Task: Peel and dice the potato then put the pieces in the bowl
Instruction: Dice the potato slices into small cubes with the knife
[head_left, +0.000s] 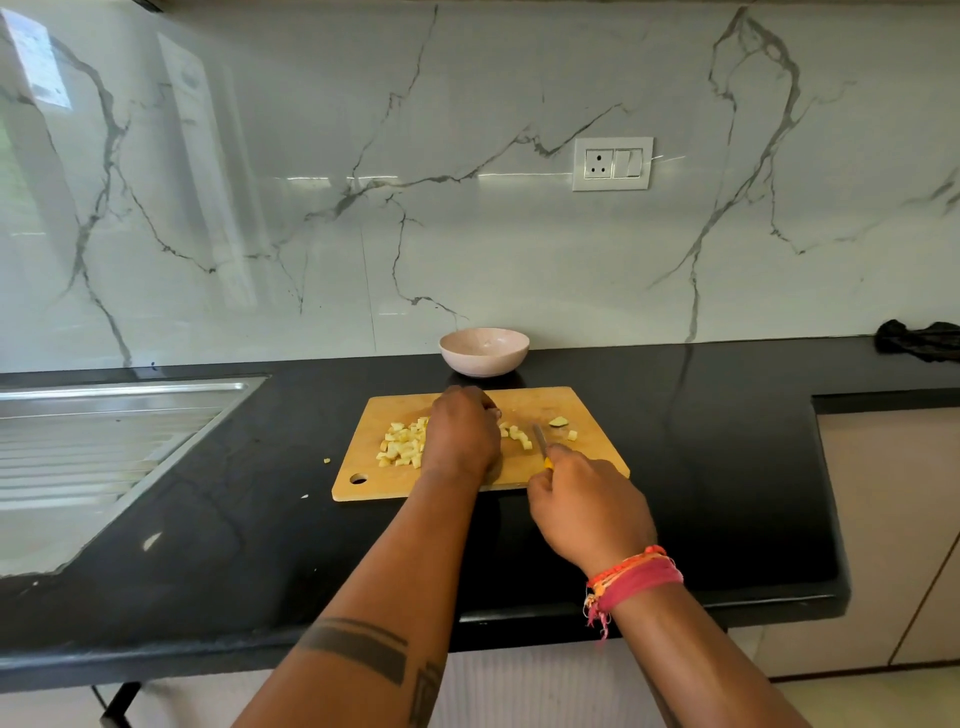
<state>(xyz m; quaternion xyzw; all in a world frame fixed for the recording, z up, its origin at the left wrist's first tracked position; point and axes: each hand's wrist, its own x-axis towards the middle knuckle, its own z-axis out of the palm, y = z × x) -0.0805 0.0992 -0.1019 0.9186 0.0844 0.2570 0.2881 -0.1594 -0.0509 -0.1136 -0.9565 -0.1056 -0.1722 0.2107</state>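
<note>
Gripping the yellow-handled knife (542, 446), the right hand (587, 512) sits right of the left hand (461, 434), whose hidden fingers cover pale diced potato pieces (400, 444), the pink bowl (484, 351) just beyond.

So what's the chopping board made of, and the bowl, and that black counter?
The chopping board looks like wood or bamboo: a matte tan surface with a hanging hole in one corner. The bowl seems ceramic, though it could be melamine: pale pinkish, smooth, faintly speckled. The counter looks like polished black stone, probably granite, since it mirrors the wall's veins.
</note>
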